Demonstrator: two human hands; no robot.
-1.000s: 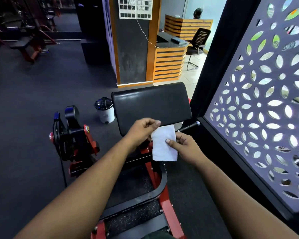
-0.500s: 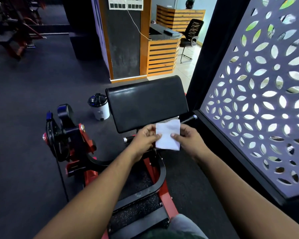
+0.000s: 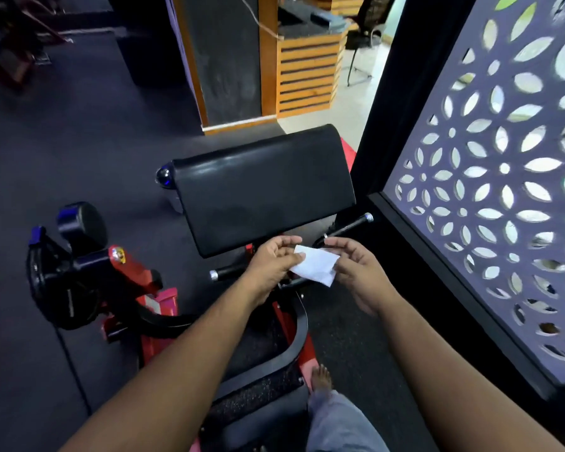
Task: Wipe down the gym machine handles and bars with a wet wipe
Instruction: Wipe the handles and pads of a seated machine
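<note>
Wet wipe (image 3: 315, 266): white, folded, creased, frame centre. My left hand (image 3: 273, 262) pinches its left edge; my right hand (image 3: 359, 272) pinches right edge. Handle bar (image 3: 349, 227) just behind.

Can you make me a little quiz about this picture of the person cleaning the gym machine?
1. True or false: the white wipe is held by both hands.
2. Which is right? A: the wipe is pressed flat on the black pad. B: the wipe is held just below the pad, above the handle bar. C: the wipe lies on the floor.
3. Fill in: the machine's frame is painted ____.

Key: 1 true, the left hand and right hand both pinch it. 2 B. 3 red.
</note>
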